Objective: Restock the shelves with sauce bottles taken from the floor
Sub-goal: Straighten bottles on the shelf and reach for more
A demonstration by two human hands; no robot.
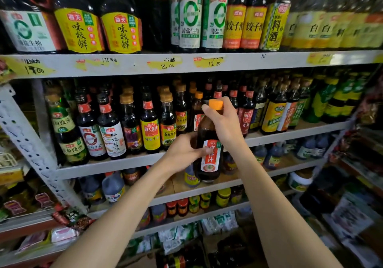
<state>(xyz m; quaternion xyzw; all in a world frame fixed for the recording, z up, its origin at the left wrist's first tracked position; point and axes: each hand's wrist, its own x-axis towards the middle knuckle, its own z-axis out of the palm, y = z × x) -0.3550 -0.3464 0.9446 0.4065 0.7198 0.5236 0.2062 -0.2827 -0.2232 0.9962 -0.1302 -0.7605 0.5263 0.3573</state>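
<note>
Just off the front edge of the middle grey metal shelf [103, 167], placing is underway: left hand [182, 153] is gripping the body of the dark brown orange-capped sauce bottle [207, 128], right hand [223, 122] is wrapping its neck. Next, I reckon: needs a free gap, then sliding it in upright.

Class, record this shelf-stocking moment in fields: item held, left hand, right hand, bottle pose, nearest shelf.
item held: sauce bottle, orange cap, red-and-white label
left hand: grips the bottle's body
right hand: grips the neck under the cap
bottle pose: upright, in the air
nearest shelf: middle shelf, lined with dark bottles
</note>
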